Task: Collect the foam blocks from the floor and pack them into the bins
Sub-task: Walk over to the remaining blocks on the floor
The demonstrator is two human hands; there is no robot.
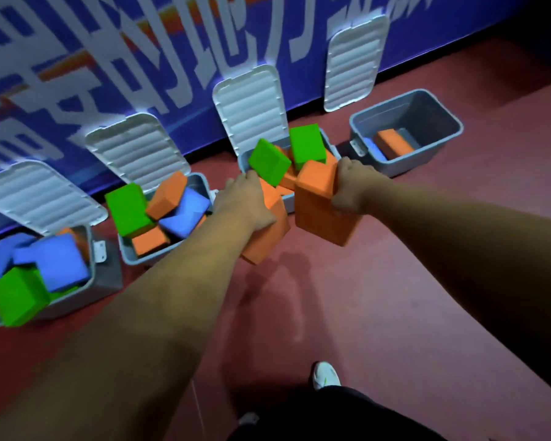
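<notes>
Gripping one orange rectangular foam block (322, 214) in the right hand (352, 187) and a second orange foam block (268, 233) in the left hand (245, 202), fingers curled round each, the person holds both just before the heaped grey plastic bin (288, 203). Tilted green foam blocks (269, 160) already top its rim; adding more there may spill them onto the red floor (395, 281). The near-empty grey bin (452, 132) to the right looks safer.

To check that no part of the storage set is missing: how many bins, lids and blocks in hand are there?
Grey bins: 4
White lids: 4
Orange blocks, one gripped by the left hand, one by the right hand: 2
Total: 10
</notes>
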